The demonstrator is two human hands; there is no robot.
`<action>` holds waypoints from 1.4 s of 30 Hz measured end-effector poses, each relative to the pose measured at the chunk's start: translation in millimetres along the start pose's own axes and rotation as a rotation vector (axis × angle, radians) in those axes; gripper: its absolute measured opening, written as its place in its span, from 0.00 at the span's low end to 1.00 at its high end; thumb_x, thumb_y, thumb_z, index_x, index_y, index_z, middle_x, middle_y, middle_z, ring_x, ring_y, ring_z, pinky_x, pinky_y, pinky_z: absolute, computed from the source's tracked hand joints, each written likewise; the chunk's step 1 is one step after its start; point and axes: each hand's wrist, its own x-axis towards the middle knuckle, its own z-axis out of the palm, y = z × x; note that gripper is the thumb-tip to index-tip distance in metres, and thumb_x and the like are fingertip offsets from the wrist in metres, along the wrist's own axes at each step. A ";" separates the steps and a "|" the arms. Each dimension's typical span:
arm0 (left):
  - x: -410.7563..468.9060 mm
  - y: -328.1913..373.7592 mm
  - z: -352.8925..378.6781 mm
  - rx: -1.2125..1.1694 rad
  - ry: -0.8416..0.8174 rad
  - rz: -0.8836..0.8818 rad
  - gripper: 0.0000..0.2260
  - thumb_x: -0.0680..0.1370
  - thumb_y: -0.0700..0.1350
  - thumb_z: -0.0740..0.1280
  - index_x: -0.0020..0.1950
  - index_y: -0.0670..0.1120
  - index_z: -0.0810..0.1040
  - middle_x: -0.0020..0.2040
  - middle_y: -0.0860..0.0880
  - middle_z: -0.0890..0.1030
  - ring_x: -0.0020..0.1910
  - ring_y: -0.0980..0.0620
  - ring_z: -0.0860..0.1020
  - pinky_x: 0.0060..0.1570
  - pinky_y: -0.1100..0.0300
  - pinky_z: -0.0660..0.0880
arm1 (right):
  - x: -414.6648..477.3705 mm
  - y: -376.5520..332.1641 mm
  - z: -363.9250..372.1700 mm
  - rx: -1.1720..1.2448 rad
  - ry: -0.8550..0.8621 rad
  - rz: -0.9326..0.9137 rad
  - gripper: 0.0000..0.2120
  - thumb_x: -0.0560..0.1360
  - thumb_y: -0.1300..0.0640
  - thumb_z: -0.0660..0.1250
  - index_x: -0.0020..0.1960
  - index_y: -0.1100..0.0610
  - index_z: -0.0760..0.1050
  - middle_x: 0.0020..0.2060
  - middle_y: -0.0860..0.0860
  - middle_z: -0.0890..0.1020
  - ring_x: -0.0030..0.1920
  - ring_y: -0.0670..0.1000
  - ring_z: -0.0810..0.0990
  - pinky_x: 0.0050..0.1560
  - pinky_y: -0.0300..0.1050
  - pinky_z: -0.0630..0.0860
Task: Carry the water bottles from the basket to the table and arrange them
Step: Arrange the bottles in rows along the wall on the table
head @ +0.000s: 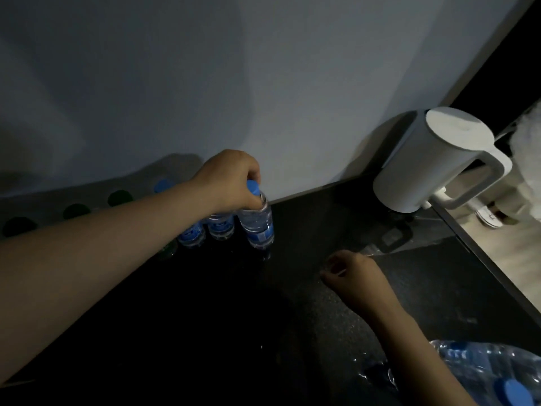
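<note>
Blue-capped bottle (258,225) upright on table (205,294), fingers (254,174) of left hand (228,178) round its cap; right hand (349,272) slack.

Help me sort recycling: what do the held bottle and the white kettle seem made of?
The bottle: clear glossy plastic, see-through with highlights; its cap, blue matte plastic. The kettle: smooth matte white shell, probably plastic, though painted metal is possible.

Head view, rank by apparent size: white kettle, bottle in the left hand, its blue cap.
1. white kettle
2. bottle in the left hand
3. blue cap
Similar depth, so nearness hardly matters.
</note>
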 end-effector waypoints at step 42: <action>52.7 -27.3 6.0 0.104 -0.113 0.198 0.09 0.72 0.40 0.70 0.51 0.49 0.79 0.50 0.54 0.74 0.48 0.55 0.73 0.39 0.70 0.63 | 17.3 1.3 20.0 0.069 -0.047 0.018 0.12 0.74 0.49 0.68 0.57 0.48 0.75 0.47 0.43 0.79 0.44 0.40 0.78 0.44 0.36 0.77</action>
